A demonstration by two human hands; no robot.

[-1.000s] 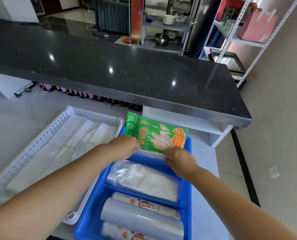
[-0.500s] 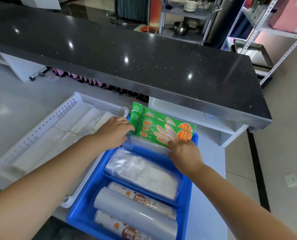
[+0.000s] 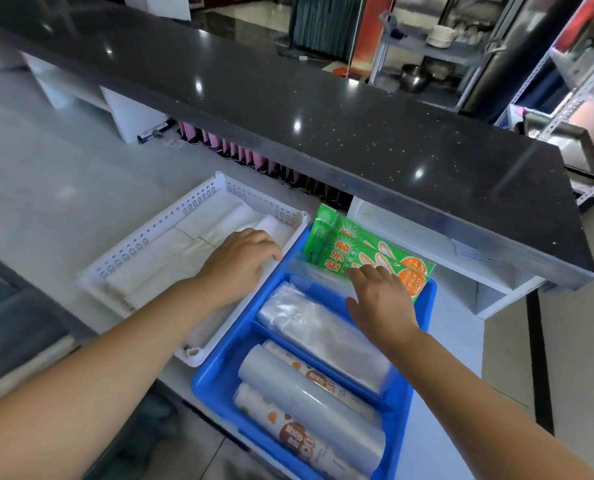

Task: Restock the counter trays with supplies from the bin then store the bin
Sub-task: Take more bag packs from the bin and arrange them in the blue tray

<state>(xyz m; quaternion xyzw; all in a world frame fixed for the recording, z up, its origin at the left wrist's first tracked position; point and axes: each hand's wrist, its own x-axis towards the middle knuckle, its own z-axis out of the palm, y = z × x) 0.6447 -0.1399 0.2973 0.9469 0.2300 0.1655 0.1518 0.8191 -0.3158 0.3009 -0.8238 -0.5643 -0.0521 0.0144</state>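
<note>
Blue plastic bin [image 3: 219, 372] sat on the counter, touching the white tray [image 3: 157, 233]. Your left hand [image 3: 238, 259] rested flat and unclenched over the tray's folded bags (gripping nothing). Your right hand [image 3: 380, 299] lay spread on a clear packet [image 3: 318, 277] beside the green glove packs [image 3: 365, 258], fingers loose.

Black counter [image 3: 323, 109]; stacked plates [image 3: 439, 36]; metal bowl [image 3: 415, 77].
</note>
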